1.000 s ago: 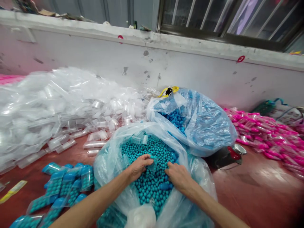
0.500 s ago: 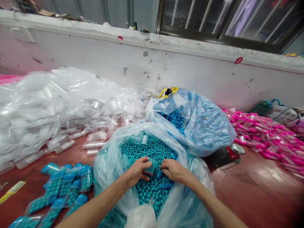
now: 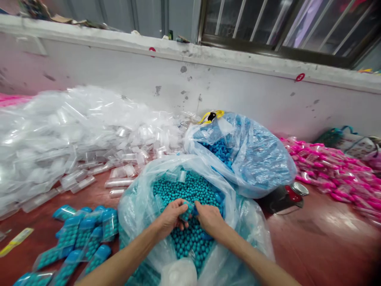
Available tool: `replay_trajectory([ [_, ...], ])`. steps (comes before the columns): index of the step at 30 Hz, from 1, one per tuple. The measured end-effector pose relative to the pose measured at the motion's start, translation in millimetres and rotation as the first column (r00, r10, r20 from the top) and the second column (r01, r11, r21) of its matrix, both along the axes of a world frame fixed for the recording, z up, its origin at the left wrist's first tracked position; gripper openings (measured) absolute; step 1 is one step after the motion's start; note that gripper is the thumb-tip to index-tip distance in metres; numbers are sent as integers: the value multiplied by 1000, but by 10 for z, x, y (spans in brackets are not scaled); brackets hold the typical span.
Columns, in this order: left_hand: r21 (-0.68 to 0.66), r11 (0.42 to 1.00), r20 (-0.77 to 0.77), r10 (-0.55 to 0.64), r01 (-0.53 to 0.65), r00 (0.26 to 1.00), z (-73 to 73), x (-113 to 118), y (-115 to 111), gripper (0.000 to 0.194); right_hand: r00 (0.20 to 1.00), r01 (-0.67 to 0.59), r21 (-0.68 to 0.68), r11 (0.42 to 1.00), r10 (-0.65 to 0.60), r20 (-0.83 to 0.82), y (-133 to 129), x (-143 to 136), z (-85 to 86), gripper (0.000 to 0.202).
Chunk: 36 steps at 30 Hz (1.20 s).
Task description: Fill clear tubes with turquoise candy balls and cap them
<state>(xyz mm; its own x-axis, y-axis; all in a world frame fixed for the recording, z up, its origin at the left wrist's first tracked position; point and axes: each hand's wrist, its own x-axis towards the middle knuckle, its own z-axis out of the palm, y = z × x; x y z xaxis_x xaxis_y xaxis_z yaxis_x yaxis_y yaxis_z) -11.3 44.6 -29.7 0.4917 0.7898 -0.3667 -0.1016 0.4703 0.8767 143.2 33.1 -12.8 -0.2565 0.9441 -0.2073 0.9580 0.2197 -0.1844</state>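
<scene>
Compared with half a second ago, I have the right hand [image 3: 211, 218] further in toward the left hand [image 3: 173, 216], and a small blue piece [image 3: 195, 209] now shows at its fingertips. A second ago the two were more clearly apart; the piles around them have not changed.

The left fingers are closed on a clear container [image 3: 186, 213] with teal beads in it, tilted over the open mouth of the bead bag [image 3: 133, 200]. The right fingers are drawn narrow, pinching the blue piece just beside the container; I can't tell whether the two touch.

The loose beads [image 3: 184, 243] under my hands are round, smooth and matte. The bag is thin, milky plastic, its rim crumpled outward in soft folds. Behind it, a second bag [image 3: 263, 157], glossier and wrinkled, shows blue pieces [image 3: 218, 151] through its opening. Filled containers [image 3: 71, 230] with rounded blue ends lie on the red surface [image 3: 330, 244] to the left, and shiny transparent tubes [image 3: 86, 131] heap up behind them.

The bag rim rings both hands, with forearms crossing its near folds. I have bare red surface at the right, out to the pink pile [image 3: 336, 171]; the pale wall [image 3: 238, 89] bounds the back.
</scene>
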Motion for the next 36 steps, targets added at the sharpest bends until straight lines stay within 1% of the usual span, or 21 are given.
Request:
replay_trajectory([
  [1,-20,1000,26,-14,14,1000,-5,-7,-6,36,999,8,6,1000,-7,-51,29,54,10,26],
  [3,-17,1000,54,-22,23,998,-21,-16,-13,39,966,36,4,999,-34,-255,75,156,40,28],
  [5,28,999,39,-20,19,999,-43,-13,-19,39,864,40,-45,998,-57,-500,82,209,68,33],
  [6,62,998,15,-16,15,1000,-52,-9,-23,39,809,24,-68,997,-60,-584,68,213,80,36],
  [8,133,991,-41,-10,16,999,-61,3,-39,36,760,-31,-84,996,-31,-649,19,196,103,39],
  [10,175,984,-79,-11,24,997,-56,16,-63,34,748,-65,-88,994,-10,-663,-29,173,125,41],
  [11,183,983,-87,-13,29,996,-50,23,-75,33,742,-71,-105,992,-18,-670,-44,165,136,41],
  [13,183,983,-99,-15,33,995,-35,37,-98,32,720,-62,-152,986,-61,-691,-53,159,147,43],
  [15,183,983,-112,-2,22,994,-27,54,-115,32,714,-29,-144,989,-80,-696,-49,159,140,43],
  [16,184,983,-114,9,12,993,-28,62,-121,33,719,-7,-103,995,-67,-692,-48,159,127,42],
  [18,183,983,-108,30,-10,994,-36,75,-132,35,745,49,22,999,-21,-667,-56,157,87,37],
  [20,161,987,-81,36,-22,996,-45,83,-144,38,776,92,154,984,26,-631,-79,153,43,32],
  [22,122,992,-35,28,-24,999,-45,87,-157,43,792,100,241,965,70,-606,-108,146,18,29],
  [24,90,995,18,31,-33,999,-31,86,-168,45,780,81,276,958,112,-616,-133,142,29,29],
  [27,62,997,81,34,-39,996,9,83,-176,46,716,54,247,967,135,-685,-153,151,80,27],
  [29,55,998,106,33,-39,994,42,86,-174,48,697,64,269,961,150,-701,-162,164,96,26],
  [30,53,998,115,36,-42,993,59,91,-173,50,707,73,310,948,170,-687,-168,169,93,26],
  [33,52,997,133,44,-51,990,107,113,-171,56,781,61,458,887,243,-575,-194,167,57,30],
  [36,47,998,148,41,-49,988,129,125,-182,58,821,20,511,859,278,-498,-219,144,44,31],
])
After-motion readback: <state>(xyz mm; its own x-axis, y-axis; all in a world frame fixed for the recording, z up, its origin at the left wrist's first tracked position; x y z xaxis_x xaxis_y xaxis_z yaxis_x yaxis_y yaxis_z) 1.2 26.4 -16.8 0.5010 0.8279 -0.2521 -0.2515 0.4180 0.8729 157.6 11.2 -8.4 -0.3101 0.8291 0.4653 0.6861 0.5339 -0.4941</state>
